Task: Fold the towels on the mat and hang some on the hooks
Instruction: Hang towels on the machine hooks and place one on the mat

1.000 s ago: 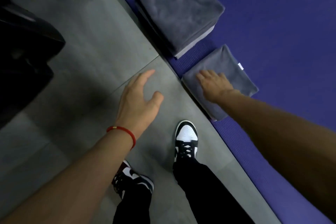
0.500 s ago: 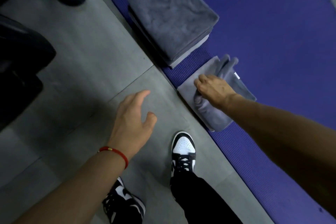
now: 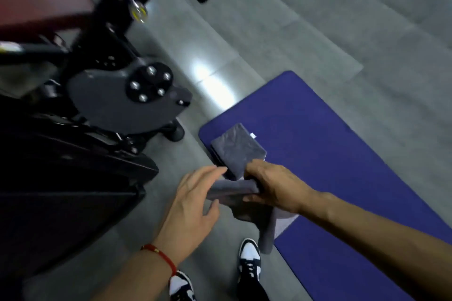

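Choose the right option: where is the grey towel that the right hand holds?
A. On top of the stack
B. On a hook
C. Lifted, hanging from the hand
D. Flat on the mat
C: the right hand grips the towel, which hangs below it, off the mat and apart from the stack.

One camera only, worn on the person's head, looking steeply down and forward at the floor (image 3: 281,39). The purple mat (image 3: 342,154) lies close below, their shoes (image 3: 249,255) nearest at the lower edge.
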